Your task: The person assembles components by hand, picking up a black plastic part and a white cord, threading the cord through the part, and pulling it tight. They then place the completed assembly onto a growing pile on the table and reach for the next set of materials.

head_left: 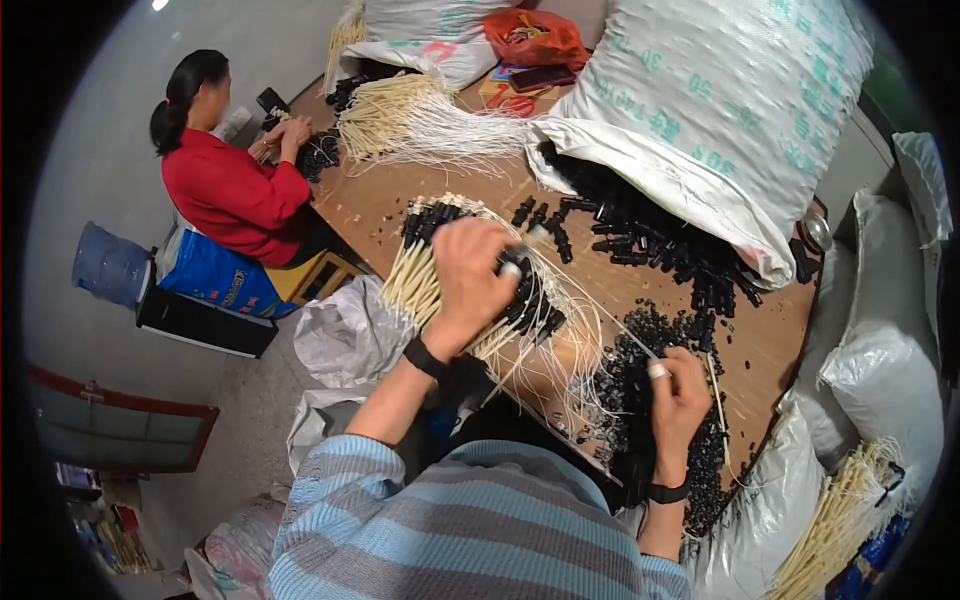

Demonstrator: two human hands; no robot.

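Observation:
My left hand (468, 275) is closed around a small black plastic fitting (512, 255), partly hidden by the fingers. It is above a bundle of cream sticks (408, 285) with black fittings on them and loose white cords trailing off. A thin white cord (600, 312) stretches taut from near the left hand down to my right hand (682, 395), whose thumb and fingers pinch it. Each hand has a white wrap on a finger. Beneath the right hand spreads a heap of small black rings (640, 405).
A large white woven sack (700, 90) spills black fittings (670, 245) onto the brown table (765, 340). Another bundle of sticks and cords (420, 125) is at the back. A person in red (235, 190) works at far left. Filled sacks (885, 300) stand along the right.

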